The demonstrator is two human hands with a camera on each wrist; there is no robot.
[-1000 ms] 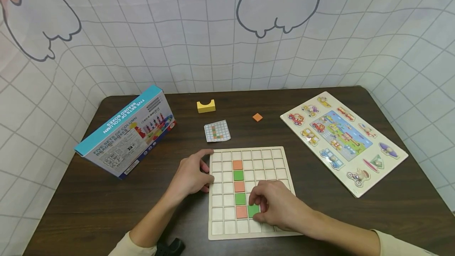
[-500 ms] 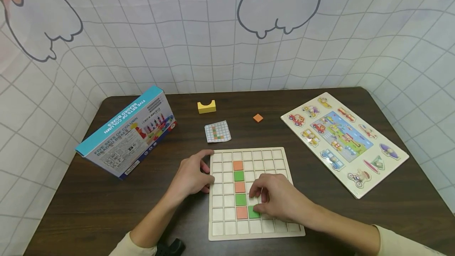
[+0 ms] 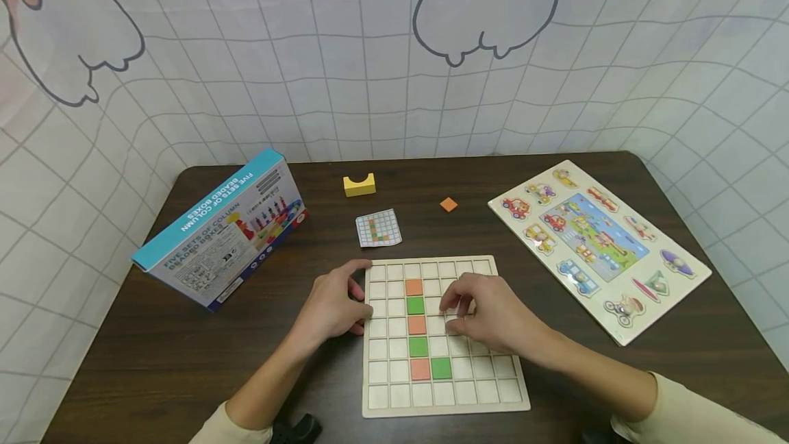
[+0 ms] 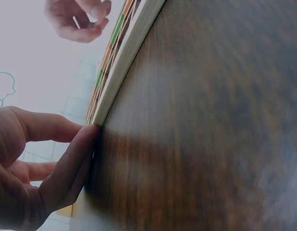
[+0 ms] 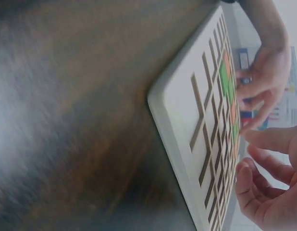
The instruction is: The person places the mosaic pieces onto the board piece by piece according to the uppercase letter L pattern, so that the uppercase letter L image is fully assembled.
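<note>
A pale wooden grid board (image 3: 397, 395) lies on the table. One column holds alternating orange-pink and green tiles, and a green tile (image 3: 440, 368) sits beside the lowest orange-pink tile (image 3: 420, 369). My left hand (image 3: 329, 303) rests its fingertips against the board's left edge, thumb and fingers spread; the left wrist view shows the fingers (image 4: 71, 163) touching that edge. Over the board, right of the tile column, hovers my right hand (image 3: 487, 307), fingers loosely bent. No tile shows between its fingers (image 5: 266, 139) in the right wrist view.
Behind the board lie a pattern card (image 3: 379, 228), an orange tile (image 3: 448, 205) and a yellow arch block (image 3: 359, 186). A cardboard box (image 3: 228, 231) stands at the left. A picture puzzle board (image 3: 598, 252) lies at the right, and a tiled cloth (image 3: 370, 101) hangs behind the table.
My right hand has let go of the green tile and moved away across the board, toward its back. The green tile stays in its square. My left hand has kept its place.
</note>
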